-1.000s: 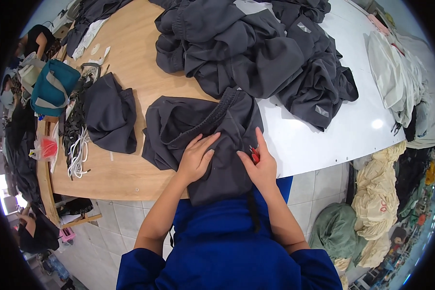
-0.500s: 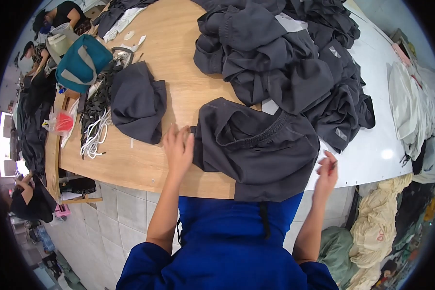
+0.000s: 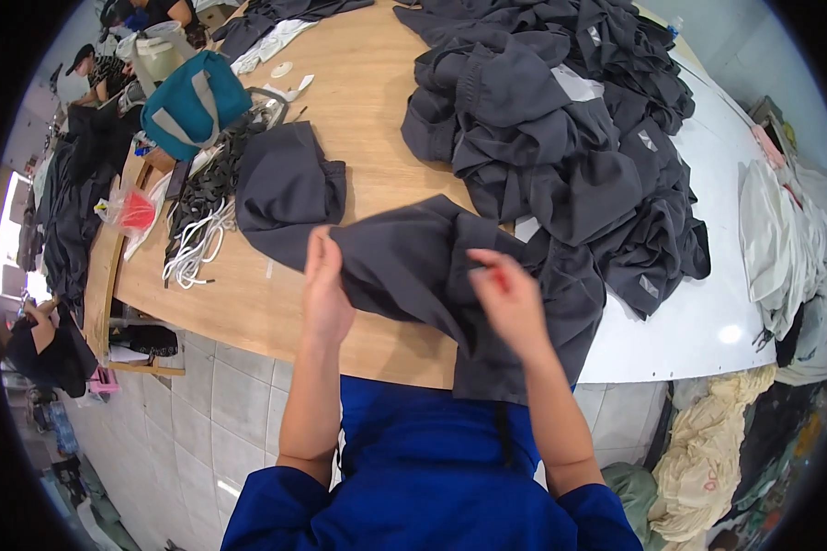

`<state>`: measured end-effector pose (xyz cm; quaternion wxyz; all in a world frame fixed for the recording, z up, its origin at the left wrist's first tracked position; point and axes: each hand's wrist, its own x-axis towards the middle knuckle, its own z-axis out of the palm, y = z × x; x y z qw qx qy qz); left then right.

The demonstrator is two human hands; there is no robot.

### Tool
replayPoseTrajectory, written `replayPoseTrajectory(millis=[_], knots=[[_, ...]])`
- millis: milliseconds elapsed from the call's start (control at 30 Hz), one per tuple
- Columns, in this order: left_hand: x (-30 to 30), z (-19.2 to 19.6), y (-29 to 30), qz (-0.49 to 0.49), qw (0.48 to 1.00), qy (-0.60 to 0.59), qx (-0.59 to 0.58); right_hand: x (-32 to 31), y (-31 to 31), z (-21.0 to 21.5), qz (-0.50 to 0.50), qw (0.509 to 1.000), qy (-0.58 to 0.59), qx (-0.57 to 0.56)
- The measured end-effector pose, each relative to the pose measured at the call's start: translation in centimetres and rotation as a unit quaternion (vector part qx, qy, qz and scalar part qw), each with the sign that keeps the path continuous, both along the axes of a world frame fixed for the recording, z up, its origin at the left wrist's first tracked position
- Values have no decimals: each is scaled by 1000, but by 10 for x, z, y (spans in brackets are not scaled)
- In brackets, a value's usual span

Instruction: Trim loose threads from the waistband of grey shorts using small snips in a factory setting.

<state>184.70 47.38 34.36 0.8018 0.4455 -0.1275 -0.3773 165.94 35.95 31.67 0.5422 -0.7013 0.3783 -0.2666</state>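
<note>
A dark grey garment (image 3: 404, 262) with gathered elastic is stretched across the table's front edge, its lower part hanging over. At its left end, my left hand (image 3: 326, 298) is closed on the cloth. Over the middle of the garment hovers my right hand (image 3: 510, 303), fingers curled and slightly blurred. Something small and reddish shows in that hand, too unclear to name. Beyond my left hand lies a bunched dark grey piece (image 3: 285, 174) with a gathered end; whether it joins the garment I cannot tell.
A heap of dark grey garments (image 3: 551, 156) covers the table's right half. Left are white cords (image 3: 193, 248), dark straps and a teal bag (image 3: 193, 103). Cream cloth (image 3: 708, 459) lies below right. Other people (image 3: 161, 14) are at the far left.
The garment's near left part has been pulled out leftward and flattened. My right hand has come in from the right edge to above the cloth. My left hand has closed on the fabric.
</note>
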Motion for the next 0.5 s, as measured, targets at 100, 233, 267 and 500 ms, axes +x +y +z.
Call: replayPoseTrajectory(millis=[100,233,267,500], knots=[[22,6,22,26,997,-70,-33,-47,-12,38,-169,969,-141,115],[53,-33,45,29,881,-373,287,-118,0,29,-76,989,-98,86],[54,-44,49,71,775,-531,335,-122,11,28,-45,992,-25,112],[-46,-22,-3,-89,881,-453,106,-108,76,-17,162,984,34,71]])
